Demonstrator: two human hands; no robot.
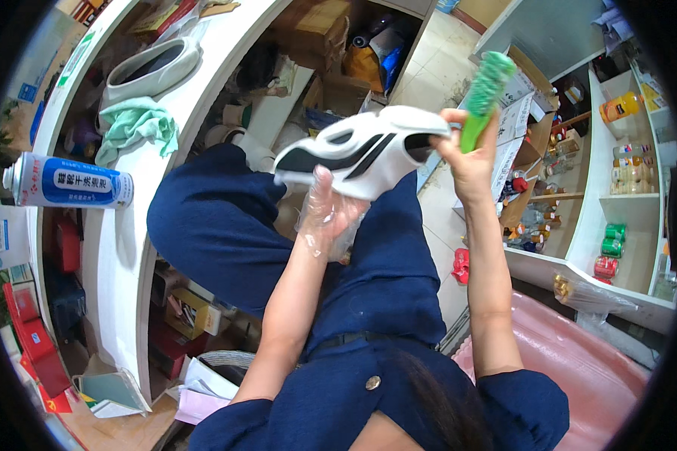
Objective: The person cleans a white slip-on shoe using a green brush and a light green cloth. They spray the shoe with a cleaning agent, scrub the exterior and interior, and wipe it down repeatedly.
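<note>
A white clog-like shoe (366, 147) with black stripes and cut-outs is held over my lap. My left hand (330, 209), in a clear plastic glove, grips its underside, with the thumb along the side. My right hand (471, 149) is closed around the bright green handle of a scrub brush (485, 93); the green bristles point up, away from the shoe. Some right fingers reach the shoe's heel opening, perhaps touching it. On the white counter (115, 293) to the left are another white shoe (153, 70), a mint-green cloth (138, 129) and a blue-and-white spray can (73, 181).
Under the counter, shelves hold cardboard boxes (321, 28) and a yellow box (189, 315). On the right, a white shelf unit (626, 225) holds bottles and drink cans (614, 239). A pink plastic-like surface (575, 366) lies by my right elbow. A red crumpled item (461, 266) rests on the floor.
</note>
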